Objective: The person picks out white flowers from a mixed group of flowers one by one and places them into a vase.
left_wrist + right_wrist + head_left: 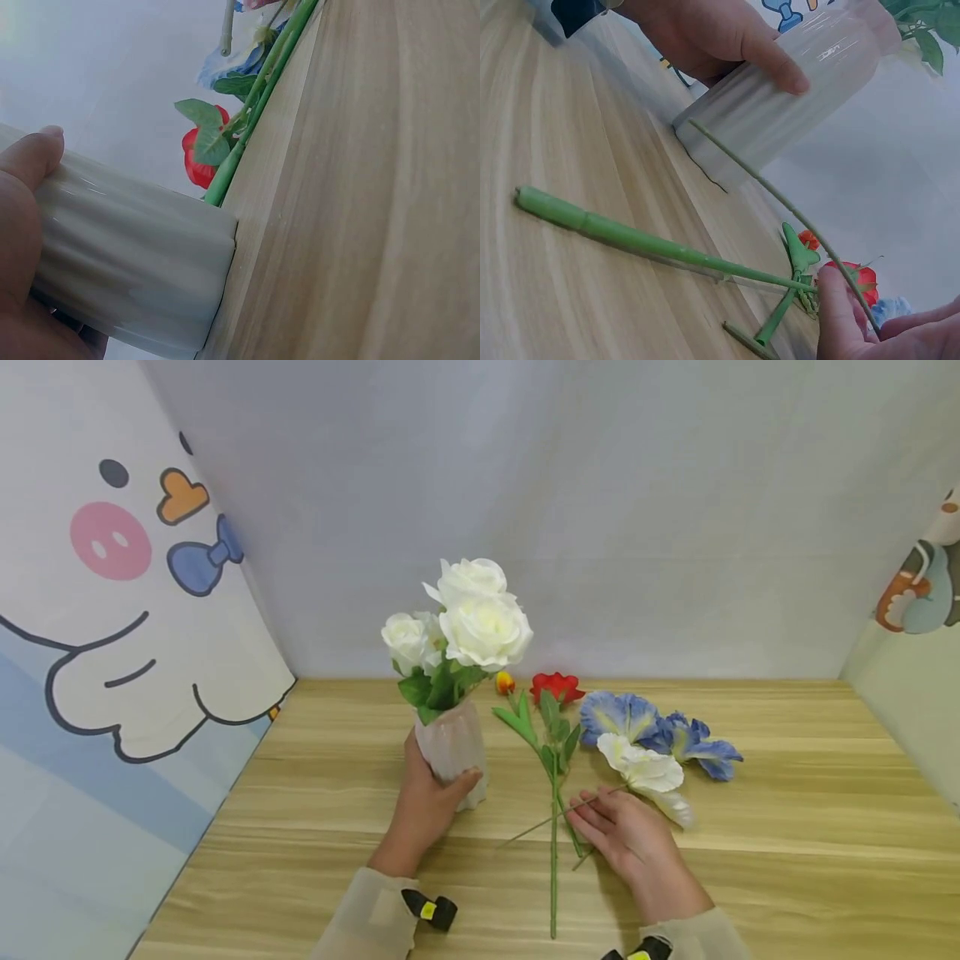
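Note:
My left hand [429, 802] grips a pale ribbed vase [453, 747], its thumb across the front; the vase stands upright on the table. White roses [483, 618] with green leaves fill the vase's mouth. To the right, my right hand [633, 843] holds a white artificial flower [641, 766] by its thin stem, fingers loosely bent around it. The thin stem [769, 187] slants up off the table, its free end pointing toward the vase in the right wrist view. Under it lies a thicker green stem [553, 860], belonging to the red flower [557, 687].
Blue flowers [618, 714] lie behind the white one, right of the red flower. A red and yellow tulip [506, 682] lies near the wooden table's [315, 827] back edge. A pale curtain [600, 527] hangs behind, and a cartoon-printed cloth [112, 635] stands at left.

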`<move>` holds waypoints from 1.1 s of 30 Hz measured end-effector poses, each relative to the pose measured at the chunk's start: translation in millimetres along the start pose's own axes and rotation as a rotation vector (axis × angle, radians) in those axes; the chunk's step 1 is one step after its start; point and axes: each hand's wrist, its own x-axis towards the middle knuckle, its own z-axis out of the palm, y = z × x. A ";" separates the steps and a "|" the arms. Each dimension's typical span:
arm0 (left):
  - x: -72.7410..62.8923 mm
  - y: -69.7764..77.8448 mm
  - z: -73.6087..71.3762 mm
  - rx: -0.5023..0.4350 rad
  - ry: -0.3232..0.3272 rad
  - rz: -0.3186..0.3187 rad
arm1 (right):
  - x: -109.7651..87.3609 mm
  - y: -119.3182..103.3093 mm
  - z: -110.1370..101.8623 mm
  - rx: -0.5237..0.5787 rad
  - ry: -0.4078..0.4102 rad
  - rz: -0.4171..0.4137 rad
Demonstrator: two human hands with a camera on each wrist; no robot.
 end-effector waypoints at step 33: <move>0.7 -0.9 -0.7 0.012 -0.003 -0.010 | -21.0 -6.5 27.3 -0.054 0.053 -0.312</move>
